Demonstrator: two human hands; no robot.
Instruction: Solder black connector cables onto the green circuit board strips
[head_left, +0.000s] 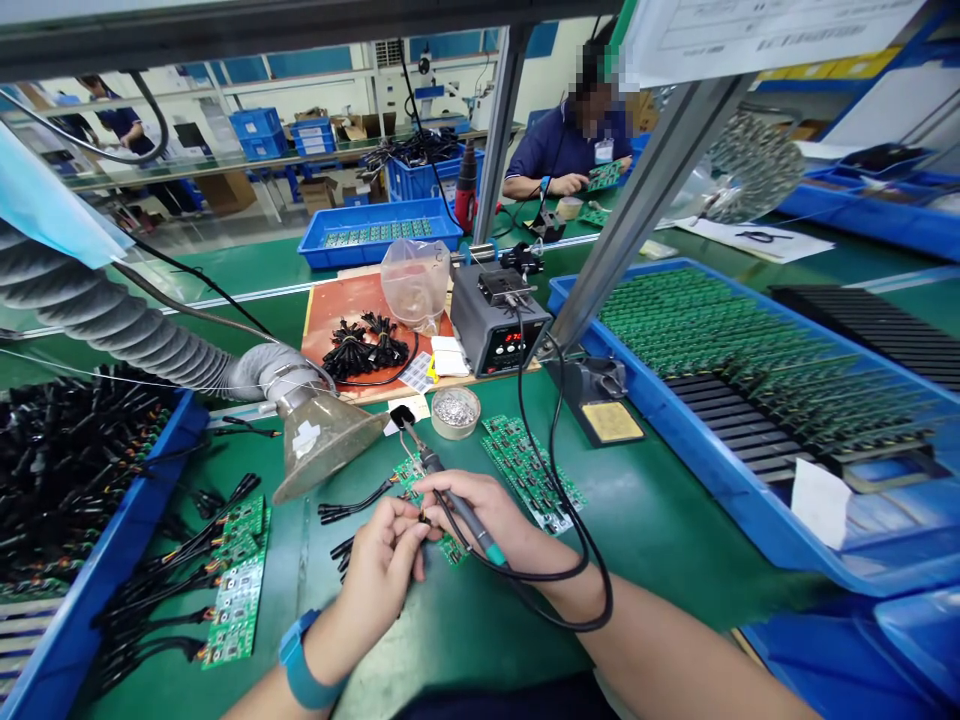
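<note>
My right hand [504,508] is closed around a soldering iron [471,520] with a grey and teal handle, its tip pointing away from me. My left hand [384,562], with a teal band at the wrist, pinches a small dark piece, mostly hidden by the fingers. The fingertips of both hands meet at this piece. Partly covered beneath them lie green circuit boards [453,549]. Black cables [358,502] stick out to the left of these boards. A round tin of silvery solder wire or shavings [455,412] stands just beyond the iron.
A fume extractor hood [330,450] hangs at left. Boards with cables [238,590] lie near a blue cable bin [124,525]. A soldering station [499,325], sponge stand [611,422] and board panel [529,470] sit ahead. A blue tray [675,455] holds boards at right. A co-worker [555,150] sits opposite.
</note>
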